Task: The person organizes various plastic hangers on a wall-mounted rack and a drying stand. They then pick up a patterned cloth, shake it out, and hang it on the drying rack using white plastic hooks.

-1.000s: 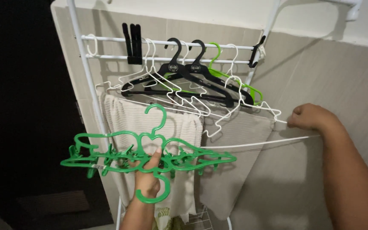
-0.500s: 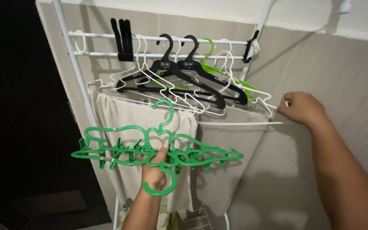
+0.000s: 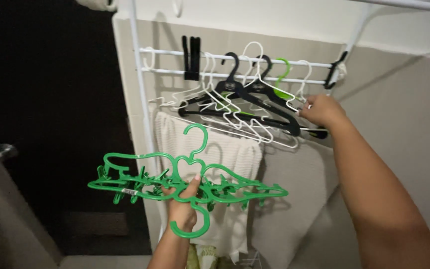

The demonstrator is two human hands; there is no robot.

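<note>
My left hand [image 3: 184,205] grips a green clip hanger [image 3: 140,180] at its middle, holding it level in front of a white drying rack [image 3: 140,109]. The hanger has a hook on top and another below, with several small pegs along it. My right hand [image 3: 322,109] reaches up to the bunch of hangers on the rack's upper rail [image 3: 170,52]; its fingers touch the ends of the black hangers [image 3: 255,102] and white wire hangers [image 3: 210,104]. Whether it grips one I cannot tell. A light green hanger [image 3: 282,74] hangs among them.
A cream towel [image 3: 230,159] and a grey cloth [image 3: 294,199] hang over a lower bar of the rack. Black pegs [image 3: 191,57] are clipped to the upper rails. A dark doorway [image 3: 51,124] with a door handle [image 3: 5,151] lies to the left; a beige wall is behind.
My right hand has moved up and left from the lower bar to the bunch of hangers. The view has shifted, and the green clip hanger stays held in my left hand.
</note>
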